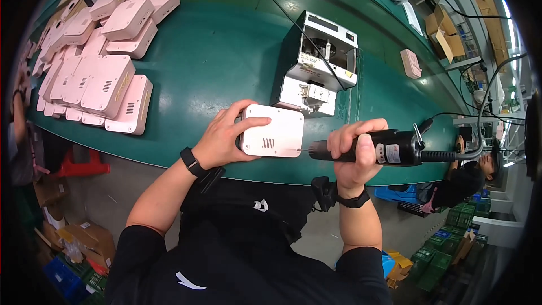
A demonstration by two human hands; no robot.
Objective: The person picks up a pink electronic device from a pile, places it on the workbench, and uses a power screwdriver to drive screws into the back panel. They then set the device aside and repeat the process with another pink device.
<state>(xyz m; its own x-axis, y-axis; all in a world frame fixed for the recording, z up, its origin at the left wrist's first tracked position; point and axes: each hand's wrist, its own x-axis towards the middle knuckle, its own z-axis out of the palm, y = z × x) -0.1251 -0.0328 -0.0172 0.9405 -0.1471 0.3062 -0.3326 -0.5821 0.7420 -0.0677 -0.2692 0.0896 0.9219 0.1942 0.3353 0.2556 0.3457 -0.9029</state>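
A pale pink plastic box (282, 130) with a slotted vent and corner holes is gripped along its left side by my left hand (228, 135), thumb lying across its face. My right hand (355, 149) is wrapped round a black corded electric screwdriver (389, 148), held level with its tip pointing left. The thin bit reaches the box's lower right corner; whether a screw sits there is too small to tell. Just beyond the box stands a black and white screw feeder machine (319, 59).
Many similar pink boxes (107, 82) lie heaped on the green table (214, 39) at the left. One more pink box (410, 63) rests at the right. A black cable crosses the feeder. An open carton (444, 34) stands at the far right, and other people work at both sides.
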